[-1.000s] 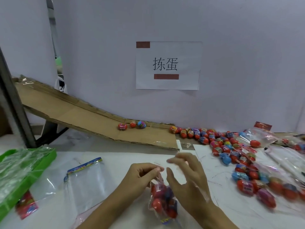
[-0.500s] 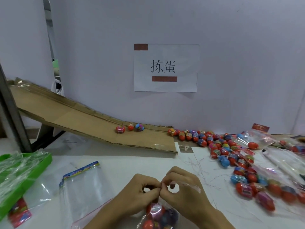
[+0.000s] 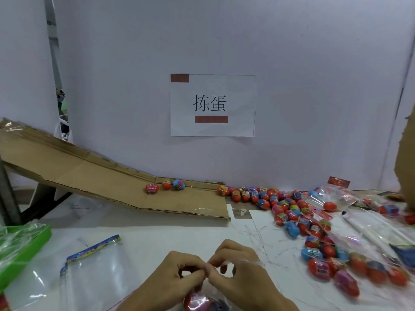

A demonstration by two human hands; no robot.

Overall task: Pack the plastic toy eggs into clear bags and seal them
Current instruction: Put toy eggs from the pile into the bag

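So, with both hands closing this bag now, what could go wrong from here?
1. The left hand and right hand pinch only the neck of the filled bag; a slip could spill its eggs.
2. Three eggs on the cardboard ramp sit on the slope and may roll down.
3. The loose thin strands beside the hands could tangle in the closure.

Glossy red and blue plastic toy eggs (image 3: 289, 212); shiny, crinkled clear plastic bags (image 3: 89, 272); matt brown corrugated cardboard ramp (image 3: 89, 176); matt white paper sign (image 3: 213, 105).
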